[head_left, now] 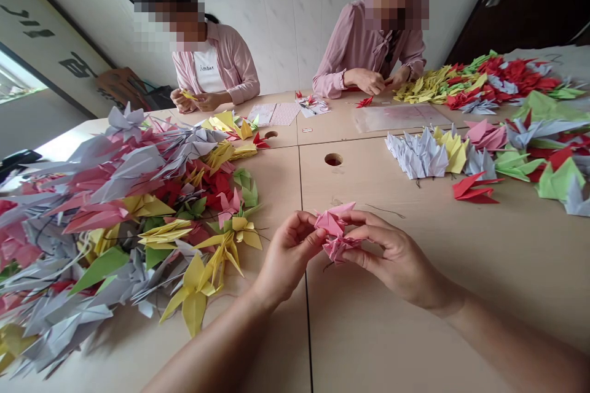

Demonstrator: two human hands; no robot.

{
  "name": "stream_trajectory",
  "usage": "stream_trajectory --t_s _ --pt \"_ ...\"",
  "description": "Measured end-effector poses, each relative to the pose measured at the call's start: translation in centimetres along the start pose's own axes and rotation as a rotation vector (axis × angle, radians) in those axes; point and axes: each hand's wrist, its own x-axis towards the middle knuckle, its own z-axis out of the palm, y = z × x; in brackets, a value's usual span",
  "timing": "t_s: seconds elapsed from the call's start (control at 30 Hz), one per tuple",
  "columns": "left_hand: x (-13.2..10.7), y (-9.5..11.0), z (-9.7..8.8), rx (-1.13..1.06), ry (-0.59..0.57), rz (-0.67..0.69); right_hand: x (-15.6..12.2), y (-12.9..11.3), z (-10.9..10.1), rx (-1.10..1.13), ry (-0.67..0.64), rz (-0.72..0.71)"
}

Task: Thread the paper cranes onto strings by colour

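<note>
Over the middle of the table, pink origami cranes (pixel 330 223) are held between my two hands, one above another. My left hand (pixel 291 252) pinches the upper one at its left side with thumb and fingers. From the right, my right hand (pixel 391 255) has its thumb and fingers closed on the pink paper. A dark thread (pixel 385 209) lies on the table behind my fingers, and a short dark end shows below the cranes. Whether the thread runs through them I cannot tell.
A large heap of white, pink, yellow, red and green paper cranes (pixel 138 196) covers the left side. More cranes (pixel 520 153) lie at right, beside a white row (pixel 417 156). Two people (pixel 216 67) sit opposite, handling paper. The tabletop has a round hole (pixel 334 159).
</note>
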Motion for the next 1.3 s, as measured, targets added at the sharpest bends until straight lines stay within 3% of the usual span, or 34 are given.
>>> stream_trajectory --t_s 0.13,0.3,0.53,0.67,0.73,0.9,0.97,1.13,1.3 --pt "0.0 0.2 -0.1 0.04 -0.005 -0.024 0.0 0.1 0.0 0.025 -0.022 0.022" --pt "-0.2 0.3 0.2 -0.037 -0.098 -0.048 -0.1 0.5 0.1 0.008 0.067 0.073" --pt "-0.4 0.3 0.0 0.007 -0.21 0.043 -0.5 0.6 0.3 0.081 0.111 0.139" --pt "-0.8 0.6 0.1 0.003 -0.237 -0.002 -0.2 0.2 0.1 -0.028 0.017 0.123" --pt "-0.9 1.0 0.1 0.07 -0.196 -0.001 0.0 0.0 0.0 -0.035 -0.018 0.12" --pt "0.0 1.4 -1.1 0.349 0.077 0.145 -0.1 0.0 -0.3 0.07 -0.044 0.187" --pt "0.5 1.2 -1.7 0.477 0.092 0.135 -0.2 0.0 -0.5 0.103 -0.053 0.182" --pt "0.8 -0.1 -1.7 0.454 -0.216 -0.086 -0.1 -0.1 -0.7 0.204 -0.089 0.209" --pt "0.4 -0.5 -1.0 0.366 -0.278 -0.108 -0.1 0.1 -0.4 0.389 -0.152 0.324"
